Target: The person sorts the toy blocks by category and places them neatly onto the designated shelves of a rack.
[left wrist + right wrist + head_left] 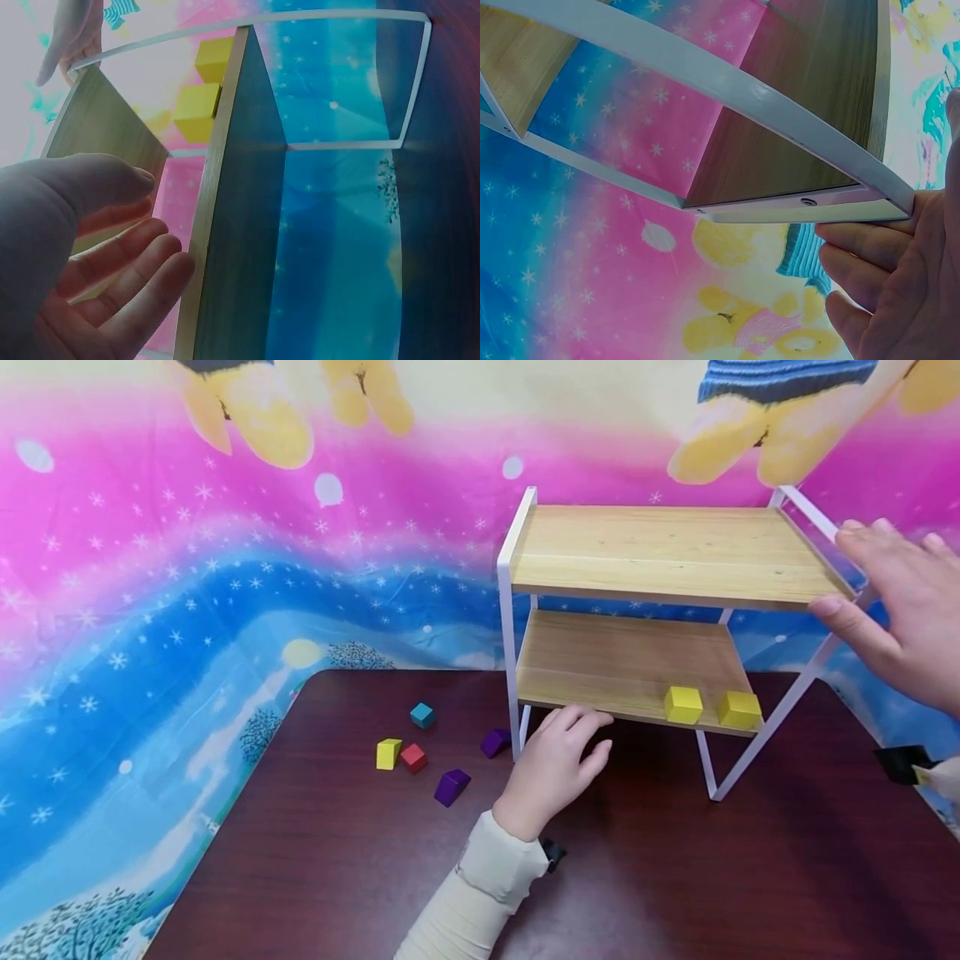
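Note:
A two-tier shelf rack (pixel 667 547) with wooden boards and a white frame stands on the table. On its lower board (pixel 615 656), near the front edge, sit two yellow cubes (pixel 682 705) at the right. My left hand (pixel 551 768) is at the left part of that board's front edge, its fingers loosely bent around nothing. In the left wrist view, the fingertips of this hand (pixel 127 255) come up to the board's edge; contact is unclear. My right hand (pixel 911 610), fingers extended, is against the upper right corner of the white frame (pixel 889 187).
Left of the rack, a teal cube (pixel 422 716), a yellow block (pixel 387 754), a red cube (pixel 413 758) and two purple blocks (pixel 452 787) lie on the dark table (pixel 315 860). A patterned cloth (pixel 187 568) hangs behind.

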Tool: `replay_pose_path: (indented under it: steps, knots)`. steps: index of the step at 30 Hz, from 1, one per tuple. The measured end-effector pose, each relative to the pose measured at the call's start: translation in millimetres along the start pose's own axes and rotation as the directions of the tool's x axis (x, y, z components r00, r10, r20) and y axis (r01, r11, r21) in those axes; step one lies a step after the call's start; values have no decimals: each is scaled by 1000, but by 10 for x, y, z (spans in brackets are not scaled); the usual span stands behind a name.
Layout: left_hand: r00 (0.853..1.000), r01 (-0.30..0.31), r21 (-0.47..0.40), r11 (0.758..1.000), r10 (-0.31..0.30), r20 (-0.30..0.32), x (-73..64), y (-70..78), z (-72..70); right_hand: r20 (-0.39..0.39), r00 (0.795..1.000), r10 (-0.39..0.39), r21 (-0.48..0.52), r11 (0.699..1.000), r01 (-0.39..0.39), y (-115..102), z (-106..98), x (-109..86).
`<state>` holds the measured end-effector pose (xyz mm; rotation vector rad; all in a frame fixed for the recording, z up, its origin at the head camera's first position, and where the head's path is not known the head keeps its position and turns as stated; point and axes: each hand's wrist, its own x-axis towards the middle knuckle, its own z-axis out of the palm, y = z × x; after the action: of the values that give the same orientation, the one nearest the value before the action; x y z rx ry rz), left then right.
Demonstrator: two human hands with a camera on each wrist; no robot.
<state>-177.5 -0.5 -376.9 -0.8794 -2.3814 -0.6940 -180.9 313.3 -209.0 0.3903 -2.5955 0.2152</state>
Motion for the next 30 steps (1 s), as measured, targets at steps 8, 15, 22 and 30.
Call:
replay_pose_path:
  steps: [8, 15, 22, 30]
  knots:
    - [1000, 0, 23, 1000, 0, 5, -79, -78, -83, -1, 1000, 2, -4, 1000, -2, -10, -8, 4]
    - [999, 29, 54, 998, -30, 21, -94, -163, -191, 2, 1000, 7, -5, 1000, -7, -15, -8, 9]
    - [994, 78, 64, 995, -82, 75, -118, -221, -303, 15, 1000, 11, -18, 1000, -10, -6, -13, 7]
    - [978, 188, 39, 981, -191, 90, -155, -354, -514, 17, 1000, 10, -7, 1000, -10, 8, -10, 4]
